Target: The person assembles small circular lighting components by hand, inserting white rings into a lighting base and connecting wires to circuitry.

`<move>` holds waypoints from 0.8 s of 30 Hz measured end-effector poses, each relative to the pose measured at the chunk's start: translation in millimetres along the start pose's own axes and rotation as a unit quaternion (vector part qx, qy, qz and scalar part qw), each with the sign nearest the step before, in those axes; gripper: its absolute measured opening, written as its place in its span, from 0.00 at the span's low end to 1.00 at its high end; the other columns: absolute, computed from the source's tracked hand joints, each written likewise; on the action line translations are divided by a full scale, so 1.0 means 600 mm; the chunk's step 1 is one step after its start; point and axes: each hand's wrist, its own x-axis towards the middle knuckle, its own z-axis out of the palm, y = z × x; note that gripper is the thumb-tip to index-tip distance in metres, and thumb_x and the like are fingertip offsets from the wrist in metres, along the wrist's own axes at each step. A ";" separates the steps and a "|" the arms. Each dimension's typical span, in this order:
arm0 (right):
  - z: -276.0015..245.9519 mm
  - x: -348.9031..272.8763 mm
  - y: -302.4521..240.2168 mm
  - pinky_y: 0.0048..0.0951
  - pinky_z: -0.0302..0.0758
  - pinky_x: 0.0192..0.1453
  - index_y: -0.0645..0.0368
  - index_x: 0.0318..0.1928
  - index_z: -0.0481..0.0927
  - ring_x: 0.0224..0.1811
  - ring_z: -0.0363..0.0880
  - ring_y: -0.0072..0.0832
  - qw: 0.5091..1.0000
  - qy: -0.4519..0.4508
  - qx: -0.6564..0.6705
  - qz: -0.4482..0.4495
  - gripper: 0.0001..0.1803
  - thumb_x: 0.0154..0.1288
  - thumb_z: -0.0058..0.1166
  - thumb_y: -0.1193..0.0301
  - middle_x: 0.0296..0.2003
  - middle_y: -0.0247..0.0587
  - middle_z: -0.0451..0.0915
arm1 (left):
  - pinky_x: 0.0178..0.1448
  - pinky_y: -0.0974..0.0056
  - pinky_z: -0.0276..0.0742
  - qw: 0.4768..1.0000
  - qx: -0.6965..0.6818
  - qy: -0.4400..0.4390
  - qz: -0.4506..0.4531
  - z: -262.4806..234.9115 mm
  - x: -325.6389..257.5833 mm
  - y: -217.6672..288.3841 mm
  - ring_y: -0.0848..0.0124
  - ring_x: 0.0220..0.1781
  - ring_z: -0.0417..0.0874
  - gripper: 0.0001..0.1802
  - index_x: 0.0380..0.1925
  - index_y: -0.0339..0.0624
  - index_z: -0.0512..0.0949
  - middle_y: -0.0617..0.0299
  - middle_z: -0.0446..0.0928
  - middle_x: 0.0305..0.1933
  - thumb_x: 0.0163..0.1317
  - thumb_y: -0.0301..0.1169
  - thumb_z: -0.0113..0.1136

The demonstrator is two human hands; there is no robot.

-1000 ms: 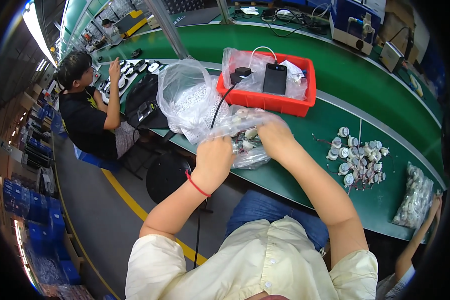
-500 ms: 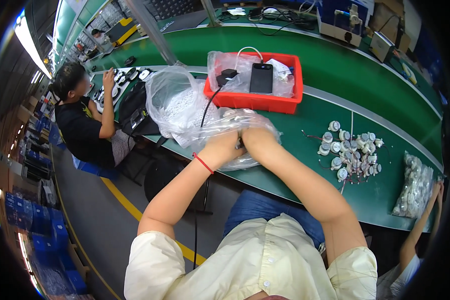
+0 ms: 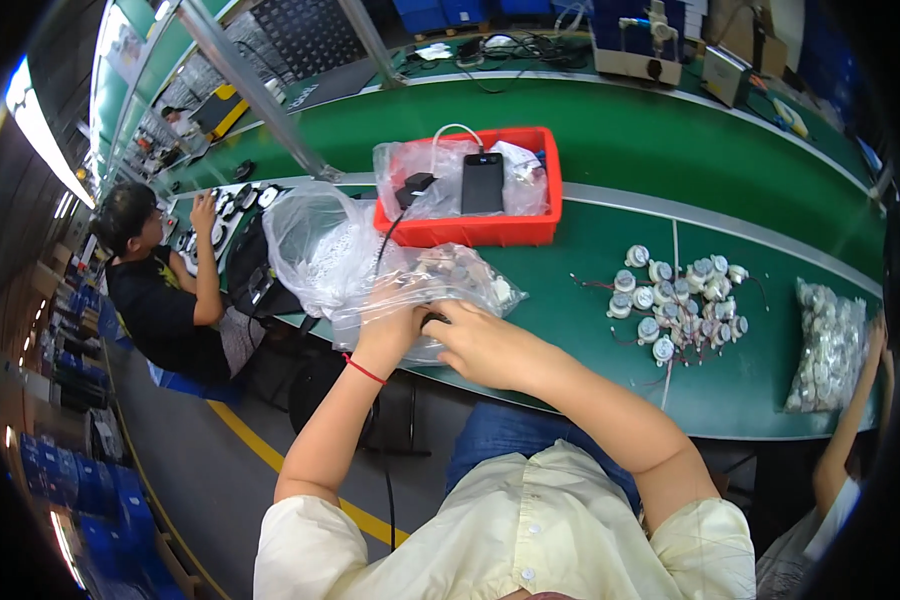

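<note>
A clear plastic bag [image 3: 486,284] with small pale parts in it lies at the front edge of the green table. My left hand [image 3: 394,322], with a red cord at the wrist, is at the bag's mouth, its fingers partly covered by the film. Close against it, my right hand [image 3: 485,343] has its fingers bent over the bag's near edge, thumb lower down. A small dark spot shows between the hands; I cannot tell what it is. To their left sits another clear bag [image 3: 315,240], filled with white pieces.
Behind the bags stands a red bin [image 3: 460,232] with a black phone [image 3: 482,184] and cable. Several small round wired motors [image 3: 685,305] lie loose to the right, near a full bag [image 3: 828,350] by another person's hands. A seated person [image 3: 165,270] works at left.
My view has shifted, so the table's things sit further left. The right hand has turned and come out over the near side of the bag, its fingers now showing; more of the bag's contents shows.
</note>
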 end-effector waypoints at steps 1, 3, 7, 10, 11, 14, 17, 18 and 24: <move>-0.014 -0.003 -0.010 0.42 0.73 0.61 0.61 0.52 0.76 0.58 0.73 0.49 1.000 0.025 0.002 -0.006 0.17 0.63 0.57 0.74 0.56 0.52 0.71 | 0.54 0.46 0.73 0.997 -0.010 -0.079 -0.004 -0.011 0.000 0.001 0.41 0.52 0.75 0.23 0.52 0.38 0.76 0.41 0.77 0.47 0.58 0.36 0.61; -0.037 -0.010 -0.009 0.42 0.74 0.59 0.62 0.50 0.77 0.55 0.75 0.48 0.999 0.034 0.026 -0.006 0.15 0.63 0.57 0.74 0.53 0.50 0.73 | 0.60 0.47 0.71 0.969 -0.111 -0.212 -0.058 -0.046 -0.005 0.022 0.42 0.57 0.76 0.21 0.51 0.36 0.77 0.41 0.78 0.52 0.60 0.35 0.61; -0.066 -0.015 -0.004 0.37 0.77 0.50 0.64 0.43 0.80 0.46 0.81 0.42 0.991 0.044 0.126 0.023 0.09 0.64 0.57 0.74 0.41 0.48 0.82 | 0.58 0.55 0.75 0.948 -0.253 -0.182 0.067 -0.189 -0.016 0.032 0.48 0.54 0.80 0.18 0.48 0.34 0.80 0.41 0.80 0.48 0.63 0.35 0.61; -0.079 -0.022 -0.007 0.36 0.77 0.43 0.65 0.41 0.82 0.36 0.83 0.40 0.977 0.098 0.175 0.066 0.07 0.66 0.56 0.74 0.36 0.48 0.83 | 0.37 0.68 0.79 0.896 -0.406 -0.113 -0.138 -0.250 0.031 -0.031 0.74 0.31 0.84 0.15 0.35 0.31 0.81 0.58 0.83 0.28 0.70 0.35 0.56; -0.079 -0.023 -0.005 0.28 0.77 0.41 0.66 0.40 0.82 0.36 0.84 0.28 0.974 0.119 0.179 0.076 0.07 0.65 0.57 0.76 0.34 0.44 0.85 | 0.34 0.70 0.78 0.907 -0.389 -0.014 -0.161 -0.238 0.055 -0.058 0.77 0.28 0.81 0.17 0.30 0.32 0.80 0.60 0.81 0.26 0.71 0.35 0.53; -0.093 -0.034 -0.003 0.29 0.77 0.39 0.64 0.41 0.83 0.33 0.84 0.28 0.956 0.155 0.220 0.119 0.07 0.66 0.55 0.75 0.34 0.44 0.85 | 0.40 0.62 0.80 0.975 -0.111 -0.074 -0.180 -0.125 0.104 -0.184 0.64 0.31 0.85 0.16 0.34 0.30 0.81 0.53 0.82 0.28 0.64 0.36 0.58; -0.111 -0.056 0.010 0.26 0.78 0.40 0.65 0.41 0.83 0.34 0.84 0.26 0.948 0.168 0.231 0.137 0.06 0.66 0.55 0.76 0.33 0.43 0.85 | 0.53 0.49 0.78 0.991 -0.056 -0.033 -0.120 0.014 0.127 -0.258 0.42 0.51 0.80 0.18 0.48 0.40 0.79 0.39 0.79 0.48 0.62 0.37 0.58; -0.115 -0.065 0.015 0.26 0.78 0.41 0.65 0.40 0.82 0.35 0.84 0.26 0.944 0.172 0.237 0.153 0.06 0.67 0.55 0.76 0.33 0.43 0.85 | 0.53 0.49 0.78 0.991 -0.056 -0.033 -0.118 0.047 0.132 -0.282 0.42 0.51 0.80 0.18 0.48 0.40 0.79 0.39 0.79 0.48 0.62 0.37 0.58; -0.135 -0.139 0.043 0.24 0.80 0.43 0.67 0.41 0.80 0.35 0.82 0.21 0.894 0.231 0.317 0.219 0.07 0.70 0.52 0.75 0.31 0.37 0.82 | 0.53 0.42 0.75 0.981 -0.057 -0.003 -0.187 0.136 0.164 -0.324 0.34 0.49 0.77 0.23 0.60 0.45 0.69 0.36 0.72 0.50 0.64 0.36 0.52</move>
